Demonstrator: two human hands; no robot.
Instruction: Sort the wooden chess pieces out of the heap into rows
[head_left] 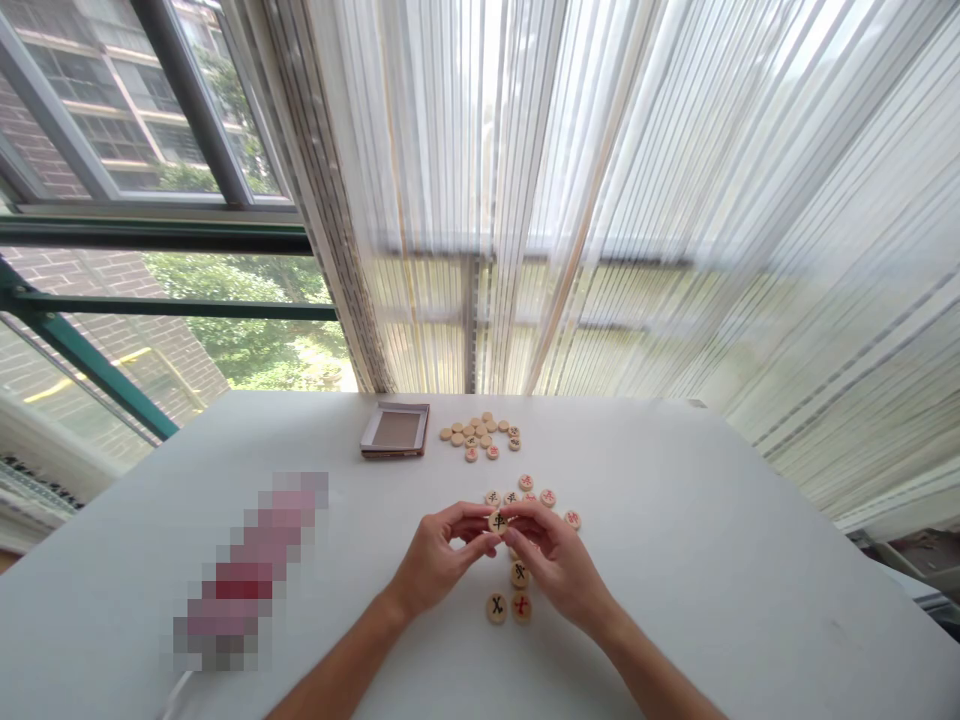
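Note:
Between my two hands is a round wooden Chinese chess piece (498, 522) with a black character, its face turned toward me. My left hand (435, 560) pinches it from the left side, and my right hand (559, 565) grips its right edge. Just beyond my fingers lie several more pieces with black or red characters, among them a red-marked piece (548, 497). Nearer to me a black-marked piece (496, 607) sits beside a red-marked one (521, 606), with another black-marked piece (519, 573) above them. My hands partly cover some pieces.
An open shallow box (395, 431) stands at the table's far side. Right of it, several pieces form a loose group (480, 432), many with plain faces up. A pixelated pinkish object (247, 570) lies on the white table (337, 660) at left. Curtains (525, 200) and windows stand behind.

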